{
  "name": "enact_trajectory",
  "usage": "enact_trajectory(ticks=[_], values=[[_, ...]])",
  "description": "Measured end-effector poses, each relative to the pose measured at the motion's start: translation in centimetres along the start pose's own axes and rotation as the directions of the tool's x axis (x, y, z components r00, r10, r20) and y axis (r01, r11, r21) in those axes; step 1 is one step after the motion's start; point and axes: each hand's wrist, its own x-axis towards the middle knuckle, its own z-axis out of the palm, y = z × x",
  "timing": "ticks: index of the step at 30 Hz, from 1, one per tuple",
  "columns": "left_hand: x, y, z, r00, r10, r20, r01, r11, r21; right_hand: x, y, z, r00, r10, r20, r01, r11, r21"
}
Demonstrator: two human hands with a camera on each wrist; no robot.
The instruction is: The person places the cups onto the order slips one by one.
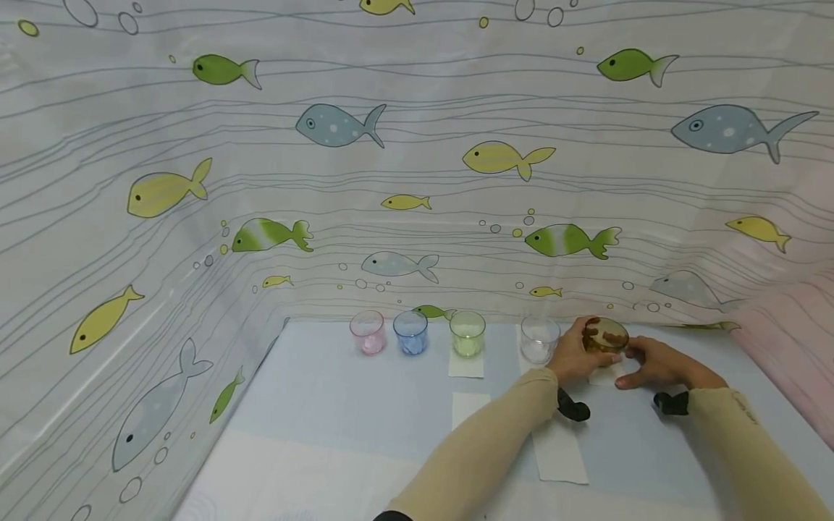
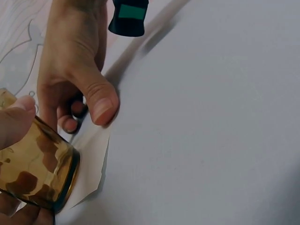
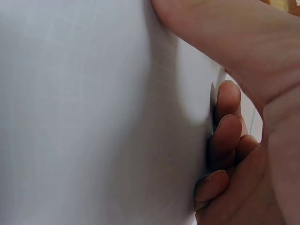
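An amber glass [image 1: 606,336] stands at the right end of a row of glasses, seen close in the left wrist view. My left hand [image 1: 576,353] grips it, thumb on the near side and fingers on the far side. A piece of white paper [image 2: 93,161] lies at the foot of the glass. Just right of the glass is my right hand [image 1: 661,363]. Its thumb and bent fingers are apart, close to the paper's edge and the tabletop, with nothing held between them. Whether the right fingertips touch the glass is hidden.
Left of the amber glass stand a clear glass [image 1: 539,349], a green glass [image 1: 468,334], a blue glass [image 1: 410,333] and a pink glass [image 1: 368,333]. White paper strips [image 1: 562,459] lie on the table [image 1: 313,405]. A fish-patterned curtain [image 1: 443,87] surrounds the back and sides.
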Motion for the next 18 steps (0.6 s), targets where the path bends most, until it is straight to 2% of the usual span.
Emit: enact_trajectory(ticks=[5,9,11,13,18], values=[[0.0,-0.1,-0.1,1.0,0.002,0.0,-0.002,1.0,0.025,0.0,-0.1,0.2,1.0,-0.002,-0.004,0.002,1.0,0.009],[-0.2,0.0,0.0,1.0,-0.018,-0.006,0.018,1.0,0.002,0.1,0.0,0.4,1.0,-0.019,-0.005,0.019,1.0,0.015],[-0.4,0.2,0.1,1.0,-0.007,-0.006,0.006,1.0,-0.016,0.1,0.1,0.4,1.0,-0.027,-0.003,0.027,0.999,0.026],[-0.7,0.6,0.3,0.999,0.025,-0.02,-0.025,0.999,-0.02,0.1,0.3,0.5,0.999,-0.044,-0.004,0.044,0.999,0.027],[-1.2,1.9,0.6,0.99,0.122,-0.068,-0.117,0.991,0.073,0.1,0.6,0.4,0.996,-0.083,-0.014,0.083,0.996,0.019]])
